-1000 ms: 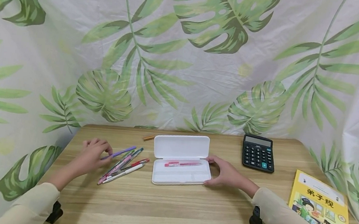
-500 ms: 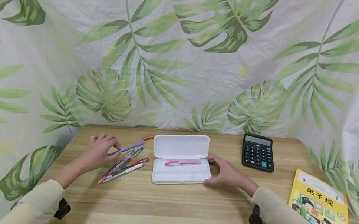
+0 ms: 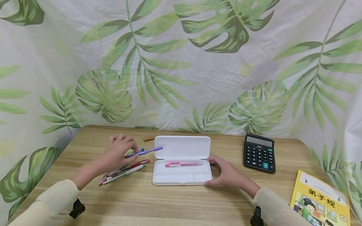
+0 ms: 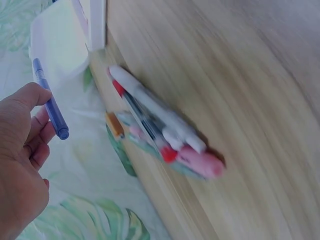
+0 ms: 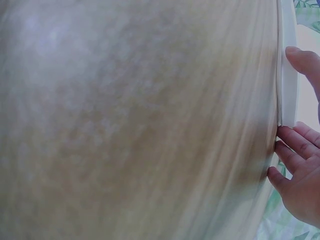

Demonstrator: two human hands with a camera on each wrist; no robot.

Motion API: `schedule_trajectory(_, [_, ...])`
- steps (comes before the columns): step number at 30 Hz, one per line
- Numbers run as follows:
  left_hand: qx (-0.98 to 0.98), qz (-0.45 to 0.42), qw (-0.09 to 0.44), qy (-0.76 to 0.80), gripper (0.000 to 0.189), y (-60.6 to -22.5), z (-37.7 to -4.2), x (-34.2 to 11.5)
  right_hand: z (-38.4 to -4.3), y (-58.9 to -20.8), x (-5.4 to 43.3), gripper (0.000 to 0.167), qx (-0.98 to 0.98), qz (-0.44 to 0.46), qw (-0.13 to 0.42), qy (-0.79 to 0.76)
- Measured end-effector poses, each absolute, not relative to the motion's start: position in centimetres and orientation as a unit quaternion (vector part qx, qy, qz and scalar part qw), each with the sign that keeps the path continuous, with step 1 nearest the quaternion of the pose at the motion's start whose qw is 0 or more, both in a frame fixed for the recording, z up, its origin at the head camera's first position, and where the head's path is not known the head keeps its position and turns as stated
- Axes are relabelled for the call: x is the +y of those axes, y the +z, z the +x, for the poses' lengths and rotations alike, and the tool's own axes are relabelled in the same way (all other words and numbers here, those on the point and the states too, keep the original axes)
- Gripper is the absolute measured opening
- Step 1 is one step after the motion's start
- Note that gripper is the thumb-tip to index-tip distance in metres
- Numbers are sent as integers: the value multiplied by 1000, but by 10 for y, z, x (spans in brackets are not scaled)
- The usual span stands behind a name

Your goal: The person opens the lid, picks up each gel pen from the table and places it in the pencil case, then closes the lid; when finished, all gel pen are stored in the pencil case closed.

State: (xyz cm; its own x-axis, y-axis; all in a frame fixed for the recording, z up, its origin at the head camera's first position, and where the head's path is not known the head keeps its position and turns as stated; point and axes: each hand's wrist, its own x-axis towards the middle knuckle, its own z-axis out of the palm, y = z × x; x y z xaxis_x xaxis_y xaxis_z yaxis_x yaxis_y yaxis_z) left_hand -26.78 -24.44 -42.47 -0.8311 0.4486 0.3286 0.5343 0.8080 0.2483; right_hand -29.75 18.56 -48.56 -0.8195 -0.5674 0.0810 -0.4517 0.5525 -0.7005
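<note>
In the head view my left hand (image 3: 118, 153) pinches a purple pen (image 3: 153, 150) between thumb and fingers. The pen's far end overlaps the raised lid of a white pencil case (image 3: 181, 146). The left wrist view shows this pen (image 4: 55, 114) held at a slant, beyond the pile. Inside the case lies one pink-red pen (image 3: 184, 164). My right hand (image 3: 227, 174) holds the case's right end, thumb at the front edge and fingers round the side. Below my left hand lies a pile of pens (image 3: 133, 169), partly hidden by it; white, red and pink ones show.
Behind the pile, an orange-brown stick-like piece (image 3: 149, 139) lies beside the lid. A black calculator (image 3: 259, 153) sits right of the case, and a yellow book (image 3: 322, 213) lies at the table's right. A leaf-patterned cloth (image 3: 186, 72) hangs behind the wooden table (image 3: 168, 217).
My left hand has carried the purple pen rightward from the left of the pile, over it, to the case's lid. The right hand stays on the case.
</note>
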Motion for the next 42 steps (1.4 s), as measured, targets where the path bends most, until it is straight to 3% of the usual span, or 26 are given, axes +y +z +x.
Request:
schedule_trajectory(9, [-934, -286, 141, -159, 13, -425, -272, -216, -299, -487, 185, 81, 876, -294, 75, -376])
schedule_trajectory(25, [-926, -326, 129, -137, 13, -424, -279, -166, -298, -486, 184, 81, 880, -291, 76, -368])
schedule_trajectory(33, [-921, -352, 94, -137, 12, -428, -280, -147, -296, -485, 183, 82, 877, -291, 77, -375])
schedule_trajectory(42, [-913, -378, 103, -116, 13, -445, -288, -133, -299, -489, 185, 82, 879, -291, 70, -373])
